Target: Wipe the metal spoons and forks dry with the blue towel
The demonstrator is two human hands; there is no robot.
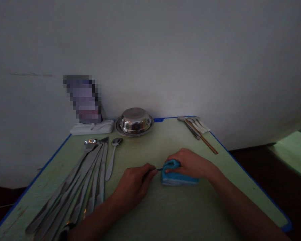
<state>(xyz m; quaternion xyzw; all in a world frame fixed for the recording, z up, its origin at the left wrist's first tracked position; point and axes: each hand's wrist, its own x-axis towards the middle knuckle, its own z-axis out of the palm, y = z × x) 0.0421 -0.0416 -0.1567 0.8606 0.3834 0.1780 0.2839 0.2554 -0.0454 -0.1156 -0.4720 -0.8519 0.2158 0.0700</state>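
Observation:
My left hand [137,180] is closed, pinching one end of a thin metal utensil [159,169] over the middle of the table. The utensil's other end runs into a folded blue cloth [182,178], so its kind is hidden. My right hand [184,162] grips that cloth around the utensil. Left of my left hand, a metal spoon [110,164] lies by itself. Beyond it is a fan of long metal utensils [75,180], with a ladle-like bowl [90,143] at the far end; my left forearm covers some of their near ends.
An upturned shiny metal bowl [135,120] stands at the back by the wall. At the back right lie several pieces of cutlery [197,124] and brown chopsticks [208,144]. A blurred-out upright device [86,100] rises behind a white power strip [92,128]. The green table [251,190] has a blue edge.

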